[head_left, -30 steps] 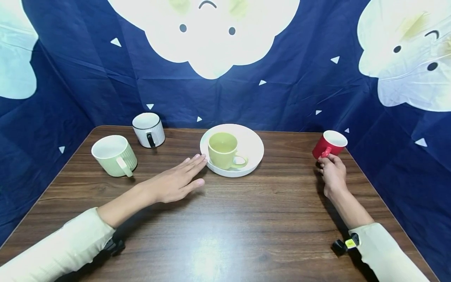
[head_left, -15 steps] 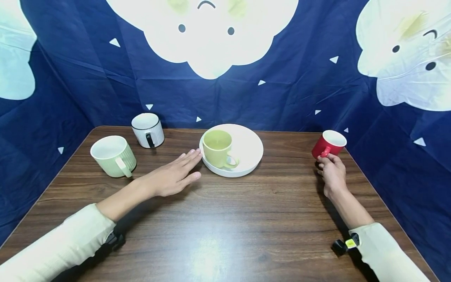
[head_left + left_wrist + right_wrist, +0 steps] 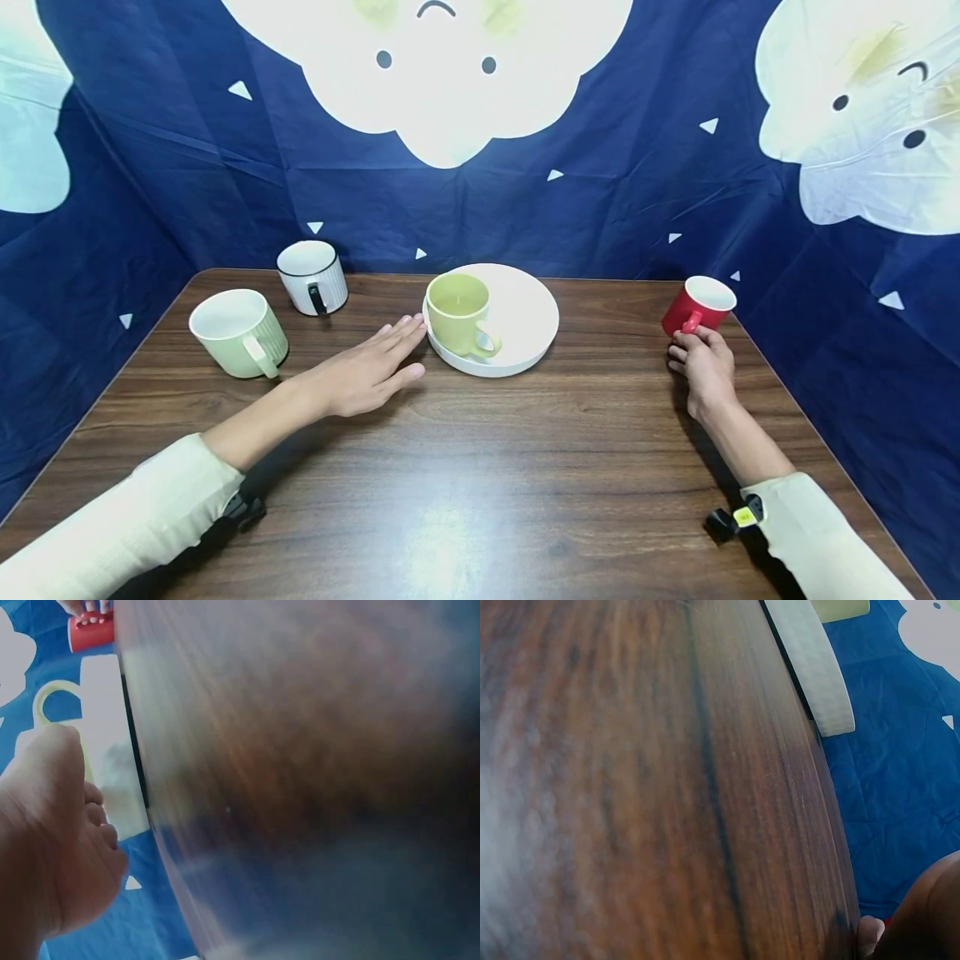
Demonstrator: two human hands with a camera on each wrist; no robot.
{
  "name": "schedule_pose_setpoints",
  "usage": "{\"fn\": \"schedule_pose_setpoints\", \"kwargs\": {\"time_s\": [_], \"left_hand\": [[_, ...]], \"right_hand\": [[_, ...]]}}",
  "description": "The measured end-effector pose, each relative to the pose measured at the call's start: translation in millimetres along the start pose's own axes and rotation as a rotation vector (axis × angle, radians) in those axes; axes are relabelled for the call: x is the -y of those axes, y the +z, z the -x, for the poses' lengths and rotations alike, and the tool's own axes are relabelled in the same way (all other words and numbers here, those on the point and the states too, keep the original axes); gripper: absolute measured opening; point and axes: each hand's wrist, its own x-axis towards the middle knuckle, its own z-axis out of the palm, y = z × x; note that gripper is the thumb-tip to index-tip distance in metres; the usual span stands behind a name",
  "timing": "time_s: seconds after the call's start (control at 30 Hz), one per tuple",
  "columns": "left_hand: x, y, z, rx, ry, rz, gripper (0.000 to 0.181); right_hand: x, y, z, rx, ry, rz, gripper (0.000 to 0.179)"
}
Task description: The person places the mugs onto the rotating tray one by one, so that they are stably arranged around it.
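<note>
My left hand [image 3: 360, 375] is stretched out flat, fingers straight, with its fingertips right at the left rim of a round white plate [image 3: 528, 329]. On that plate, toward its left side, stands an upright yellow-green cup [image 3: 456, 312], its handle facing front right. At the far right of the table, my right hand [image 3: 705, 367] pinches the handle of a red mug [image 3: 693, 312] with a white inside. In the left wrist view the thumb [image 3: 49, 761] overlaps the plate and cup. The right wrist view catches only part of my right hand [image 3: 930, 915] at its lower corner.
Left of the plate stand a pale green ribbed mug [image 3: 243, 337] and, behind it, a white ribbed mug [image 3: 318, 283] with a black rim and handle. A blue cloth [image 3: 510, 217] with white clouds hangs along the back and sides of the brown wooden table [image 3: 555, 467].
The yellow-green cup has moved left across the plate. My left hand has drawn slightly left and back, fingers still straight. The right hand keeps its hold on the red mug's handle.
</note>
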Motion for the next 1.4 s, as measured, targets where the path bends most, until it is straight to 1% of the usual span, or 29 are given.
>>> {"fn": "schedule_pose_setpoints", "kwargs": {"time_s": [0.27,0.43,0.5,0.57,0.67,0.77,0.9,1.07,1.27,1.4], "left_hand": [[-6.2,2.2,9.9,0.005,0.012,0.012,0.075],[-13.1,1.3,12.3,0.004,0.028,0.025,0.074],[-15.8,0.8,12.6,0.007,0.035,0.023,0.074],[-18.0,0.4,12.8,0.013,0.039,0.019,0.074],[-20.1,0.3,13.1,0.018,0.038,0.012,0.074],[-20.9,0.6,13.4,0.016,0.04,0.005,0.074],[-20.9,0.9,13.6,0.023,0.044,0.004,0.074],[-19.9,0.7,11.4,0.034,0.035,0.012,0.074],[-15.8,1.4,8.7,0.036,0.028,0.017,0.074],[-12.3,1.6,6.9,0.033,0.013,0.018,0.074]], "right_hand": [[0,3,-0.2,-0.008,-0.023,0.004,0.009],[-1,2,-3.3,-0.009,-0.008,0.035,0.007],[-1,1,-6.1,-0.002,0.004,0.055,0.006],[-2,-1,-9.4,0.014,0.01,0.06,0.009],[-2,-5,-14.5,0.048,-0.011,0.048,0.016],[-2,-7,-18.8,0.07,-0.024,-0.007,0.021],[-2,-9,-21.5,0.073,-0.02,-0.054,0.027],[0,-12,-22.3,0.096,-0.018,-0.065,0.029],[2,-19,-21.6,0.117,-0.012,-0.035,0.024],[3,-23,-22.8,0.135,0.0,-0.022,0.021]]}}
